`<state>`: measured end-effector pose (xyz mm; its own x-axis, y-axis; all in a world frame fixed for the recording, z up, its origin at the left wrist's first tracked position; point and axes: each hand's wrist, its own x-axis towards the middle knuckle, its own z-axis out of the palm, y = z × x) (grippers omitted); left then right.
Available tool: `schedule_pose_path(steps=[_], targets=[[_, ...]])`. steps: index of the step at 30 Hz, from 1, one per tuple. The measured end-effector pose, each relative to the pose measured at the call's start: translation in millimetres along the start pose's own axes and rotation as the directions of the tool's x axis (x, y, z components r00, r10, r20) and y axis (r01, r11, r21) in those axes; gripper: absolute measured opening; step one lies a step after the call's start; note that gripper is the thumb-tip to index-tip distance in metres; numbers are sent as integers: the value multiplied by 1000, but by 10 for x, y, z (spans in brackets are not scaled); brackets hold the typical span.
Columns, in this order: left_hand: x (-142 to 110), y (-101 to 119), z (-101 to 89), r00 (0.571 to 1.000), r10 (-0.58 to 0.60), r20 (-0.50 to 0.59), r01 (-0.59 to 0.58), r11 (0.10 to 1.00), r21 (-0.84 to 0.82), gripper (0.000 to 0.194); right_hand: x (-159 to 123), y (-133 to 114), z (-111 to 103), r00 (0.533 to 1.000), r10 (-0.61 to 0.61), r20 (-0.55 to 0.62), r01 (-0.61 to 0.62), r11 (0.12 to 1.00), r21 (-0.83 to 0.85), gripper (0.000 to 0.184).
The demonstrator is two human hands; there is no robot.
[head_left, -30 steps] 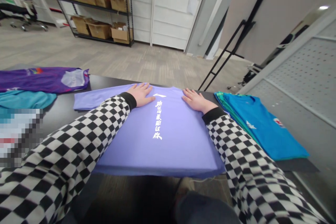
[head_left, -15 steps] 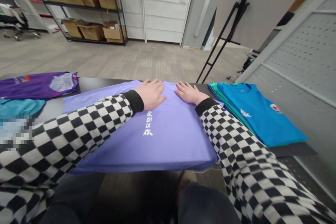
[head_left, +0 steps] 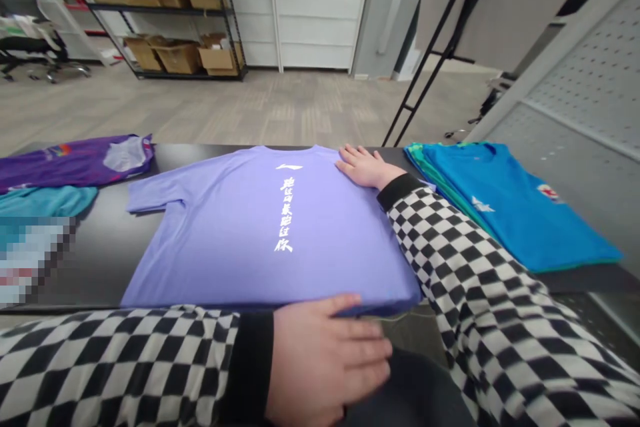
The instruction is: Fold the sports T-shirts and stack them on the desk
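Note:
A lavender T-shirt (head_left: 235,227) lies spread on the dark table (head_left: 107,240), its neckline at the far edge and its hem at the near edge. White lettering runs down its middle. My right hand (head_left: 367,167) rests flat, fingers spread, on the shirt's far right shoulder. Closer to me, my left hand (head_left: 327,353) is stretched out flat at the near hem, its fingers pointing right and nothing in them. Whether it touches the cloth I cannot tell. The shirt's right sleeve is mostly hidden behind my right forearm.
A stack of folded shirts, blue on top (head_left: 520,207), lies at the right. At the left are a purple shirt (head_left: 80,160) and a teal garment (head_left: 55,203). Beyond the table stand a shelf with cardboard boxes (head_left: 175,53) and a black stand (head_left: 430,67).
My left hand has moved from the shirt's collar area back toward me, to the near hem, uncovering the upper lettering. My right hand stays at the far right shoulder.

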<state>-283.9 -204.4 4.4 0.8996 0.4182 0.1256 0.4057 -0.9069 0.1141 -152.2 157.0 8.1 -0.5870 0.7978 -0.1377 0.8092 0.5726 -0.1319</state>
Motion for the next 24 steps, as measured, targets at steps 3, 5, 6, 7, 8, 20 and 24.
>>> schedule_pose_path(steps=[3,5,6,7,8,20,24], targets=[[-220,57,-277,994,103,33,-103,994,-22,54,29,38,20,1000,3,-13,-3,1000,2,82],[-422,-167,-455,999,-37,20,38,998,-42,52,80,77,56,999,21,-39,-21,1000,0,83],[-572,-347,-530,986,-166,-9,166,985,-42,54,111,95,77,998,38,-41,-38,999,-1,84],[-759,-550,-595,945,-323,-46,322,946,-33,57,140,109,96,999,43,-31,-43,999,-3,86],[-976,-757,-648,882,-463,-90,463,886,-18,59,161,117,108,998,47,-30,-47,999,-8,87],[-2081,-1287,-554,599,-785,159,772,619,145,97,125,106,85,999,46,-25,-46,999,-14,87],[-2038,-1316,-715,567,-799,201,790,596,145,105,197,186,142,998,32,-48,-32,999,-11,85]])
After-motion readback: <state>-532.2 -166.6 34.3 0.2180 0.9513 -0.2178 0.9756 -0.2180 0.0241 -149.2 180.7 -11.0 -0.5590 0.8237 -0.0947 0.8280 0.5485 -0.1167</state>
